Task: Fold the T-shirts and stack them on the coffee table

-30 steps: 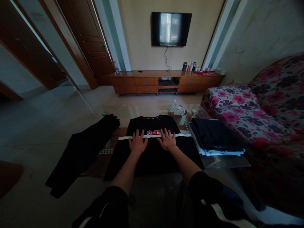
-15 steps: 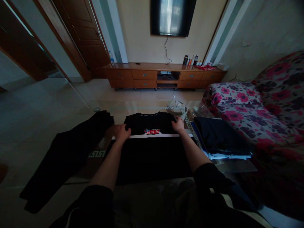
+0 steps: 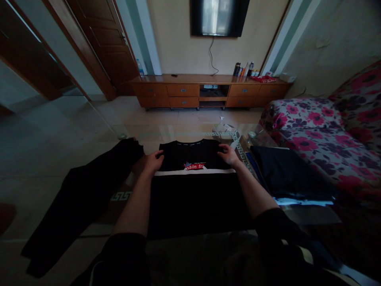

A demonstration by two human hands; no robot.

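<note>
A black T-shirt (image 3: 190, 202) lies spread in front of me on a glass table, its neckline away from me. Across its chest run a white stripe and a red printed patch with lettering. My left hand (image 3: 153, 163) touches the shirt's left edge near the shoulder, fingers stretched and thumb apart. At the opposite edge, my right hand (image 3: 229, 155) rests with fingers and thumb spread towards the shirt. Both sides of the shirt end at my hands. Left of it lies a dark, long garment (image 3: 86, 198), loosely laid out.
A stack of folded clothes (image 3: 291, 172) sits on the table's right side. The glass table (image 3: 120, 196) has a patterned border. A flowered sofa (image 3: 315, 139) stands at the right. Beyond are a low wooden cabinet (image 3: 183, 90) with bottles and a wall television (image 3: 220, 18).
The white stripe no longer reaches past my hands; the shirt's side parts have gone in or under. My fingers are slightly further apart on the right. The view has shifted a little.
</note>
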